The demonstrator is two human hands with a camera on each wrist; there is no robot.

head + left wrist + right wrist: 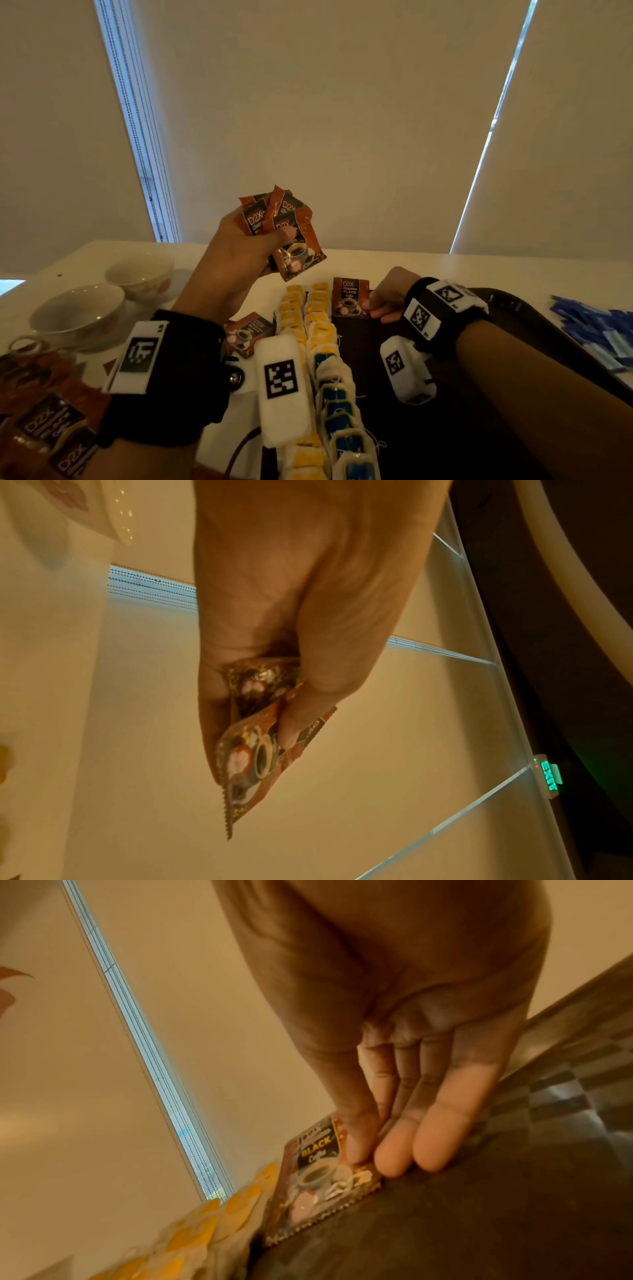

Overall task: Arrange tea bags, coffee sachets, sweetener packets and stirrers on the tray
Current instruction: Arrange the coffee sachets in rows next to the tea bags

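My left hand [263,236] is raised above the table and grips a fanned bunch of brown coffee sachets [284,222], thumb on the front one; the left wrist view shows the hand [260,723] curled round these sachets [246,764]. My right hand [375,305] pinches the lower right edge of a single coffee sachet [350,296] at the far end of the dark tray [376,428]. In the right wrist view the thumb [356,1148] presses this sachet [315,1175]. Two rows of tea bags [310,325] with yellow and blue tags run down the tray's left side.
A loose coffee sachet [248,330] lies left of the tray, and a pile of them [44,421] at the lower left. Two bowls [78,315] stand at the left. Blue sweetener packets [599,329] lie right of the tray. Blinds close off the far side.
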